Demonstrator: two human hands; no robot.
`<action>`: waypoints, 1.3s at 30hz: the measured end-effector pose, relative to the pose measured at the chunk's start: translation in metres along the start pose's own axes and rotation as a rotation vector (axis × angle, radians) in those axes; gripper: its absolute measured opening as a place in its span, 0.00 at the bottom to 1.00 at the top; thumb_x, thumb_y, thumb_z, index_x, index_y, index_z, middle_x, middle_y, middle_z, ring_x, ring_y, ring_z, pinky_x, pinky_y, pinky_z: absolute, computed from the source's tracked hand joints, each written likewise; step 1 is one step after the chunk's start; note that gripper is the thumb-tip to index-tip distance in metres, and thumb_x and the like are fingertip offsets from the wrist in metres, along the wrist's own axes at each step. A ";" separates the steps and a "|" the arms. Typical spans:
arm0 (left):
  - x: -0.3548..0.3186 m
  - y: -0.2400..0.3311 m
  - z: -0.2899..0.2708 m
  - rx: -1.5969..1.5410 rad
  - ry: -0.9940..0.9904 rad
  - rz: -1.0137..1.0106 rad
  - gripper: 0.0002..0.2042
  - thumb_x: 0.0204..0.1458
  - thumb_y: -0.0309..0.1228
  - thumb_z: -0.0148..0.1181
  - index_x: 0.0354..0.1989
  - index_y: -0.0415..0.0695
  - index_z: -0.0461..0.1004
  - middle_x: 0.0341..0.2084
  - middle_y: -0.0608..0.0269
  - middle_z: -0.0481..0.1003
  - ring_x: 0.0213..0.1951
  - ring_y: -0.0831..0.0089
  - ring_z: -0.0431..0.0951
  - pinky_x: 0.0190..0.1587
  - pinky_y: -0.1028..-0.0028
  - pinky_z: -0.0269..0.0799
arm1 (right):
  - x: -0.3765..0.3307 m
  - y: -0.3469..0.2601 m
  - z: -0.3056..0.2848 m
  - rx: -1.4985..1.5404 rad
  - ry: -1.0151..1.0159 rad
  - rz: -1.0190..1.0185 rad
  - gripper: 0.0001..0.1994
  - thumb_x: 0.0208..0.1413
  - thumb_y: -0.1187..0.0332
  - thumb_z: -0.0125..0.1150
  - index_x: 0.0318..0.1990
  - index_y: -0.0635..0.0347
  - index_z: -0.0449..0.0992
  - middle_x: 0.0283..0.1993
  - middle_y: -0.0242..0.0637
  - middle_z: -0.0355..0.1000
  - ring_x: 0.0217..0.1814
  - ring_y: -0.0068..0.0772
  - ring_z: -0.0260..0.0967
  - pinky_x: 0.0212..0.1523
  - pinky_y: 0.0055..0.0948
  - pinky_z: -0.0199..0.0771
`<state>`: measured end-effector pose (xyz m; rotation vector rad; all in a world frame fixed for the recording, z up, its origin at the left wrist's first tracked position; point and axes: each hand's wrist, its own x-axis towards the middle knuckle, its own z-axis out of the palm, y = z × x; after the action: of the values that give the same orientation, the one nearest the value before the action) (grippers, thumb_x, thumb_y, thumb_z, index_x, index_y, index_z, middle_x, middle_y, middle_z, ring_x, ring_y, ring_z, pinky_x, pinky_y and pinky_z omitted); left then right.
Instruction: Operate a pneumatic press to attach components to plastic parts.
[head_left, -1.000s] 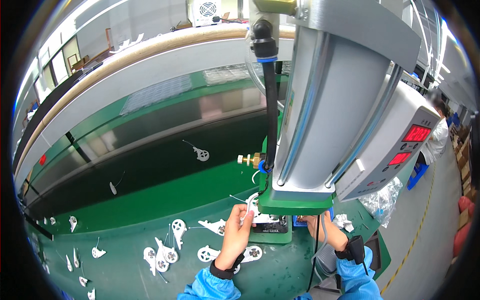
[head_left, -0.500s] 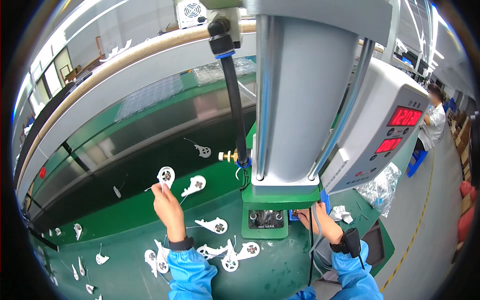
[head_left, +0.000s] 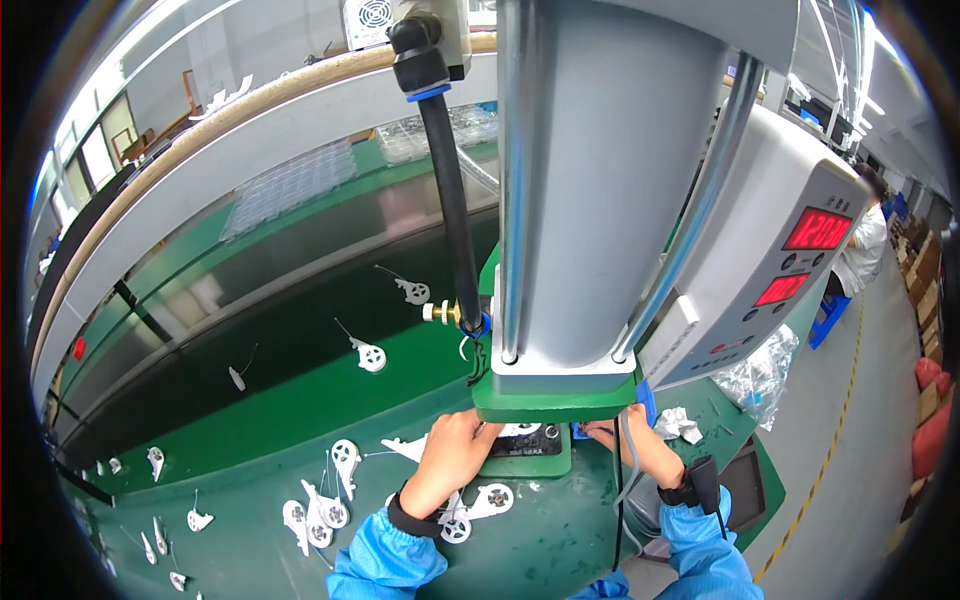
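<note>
My left hand (head_left: 452, 452) is at the left side of the press base (head_left: 530, 465), its fingertips closed at the edge of a white plastic part (head_left: 520, 429) that lies on the dark fixture plate (head_left: 549, 441). The press head hides some of that part. On the right, my right hand (head_left: 643, 447) reaches into a small blue tray (head_left: 648, 402) beside the press, fingers bent together; whatever they pinch is too small to make out. Near my left forearm, several white teardrop-shaped parts with round hubs and thin tails lie on the green table, one of them a single piece (head_left: 345, 458).
The grey press cylinder (head_left: 615, 200) towers over the fixture, with a black hose (head_left: 450, 200) on its left and a white control box (head_left: 770, 250) on its right. Crumpled tissue (head_left: 680, 426) and a clear plastic bag (head_left: 760, 375) lie right. A co-worker (head_left: 862, 250) sits farther off.
My left hand has moved right and down to the fixture, taking the white plastic part from above the table to the press. My right hand stays at the blue tray.
</note>
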<state>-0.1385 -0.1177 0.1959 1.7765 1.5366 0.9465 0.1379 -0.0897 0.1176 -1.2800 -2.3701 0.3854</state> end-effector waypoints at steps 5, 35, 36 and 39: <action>0.008 -0.004 -0.004 -0.158 -0.012 0.104 0.10 0.49 0.33 0.53 0.29 0.37 0.74 0.20 0.43 0.71 0.26 0.46 0.72 0.30 0.59 0.67 | 0.001 -0.011 -0.010 0.081 0.036 -0.017 0.05 0.46 0.68 0.61 0.29 0.59 0.78 0.33 0.38 0.74 0.37 0.42 0.68 0.42 0.35 0.60; 0.263 -0.173 0.035 0.755 0.049 0.024 0.19 0.47 0.30 0.48 0.51 0.50 0.65 0.52 0.62 0.62 0.58 0.63 0.57 0.55 0.55 0.51 | -0.079 0.124 0.112 -0.170 0.339 0.215 0.15 0.36 0.74 0.57 0.37 0.60 0.71 0.33 0.49 0.69 0.38 0.59 0.66 0.36 0.44 0.66; 0.253 -0.170 0.025 0.820 0.099 0.065 0.17 0.46 0.30 0.49 0.47 0.48 0.67 0.47 0.60 0.65 0.55 0.63 0.60 0.52 0.55 0.55 | -0.074 0.114 0.110 -0.165 0.336 0.210 0.15 0.36 0.74 0.57 0.37 0.60 0.71 0.33 0.49 0.69 0.38 0.59 0.66 0.36 0.44 0.66; 0.273 -0.294 0.028 0.594 0.313 0.329 0.13 0.43 0.31 0.53 0.40 0.45 0.69 0.38 0.59 0.66 0.48 0.63 0.64 0.46 0.56 0.59 | -0.039 0.081 0.101 0.133 0.540 0.217 0.10 0.37 0.75 0.58 0.33 0.62 0.72 0.27 0.47 0.69 0.31 0.57 0.66 0.31 0.40 0.65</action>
<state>-0.2598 0.1963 -0.0238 2.4468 1.8982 1.0281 0.1673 -0.0832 -0.0142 -1.3744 -1.7387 0.2189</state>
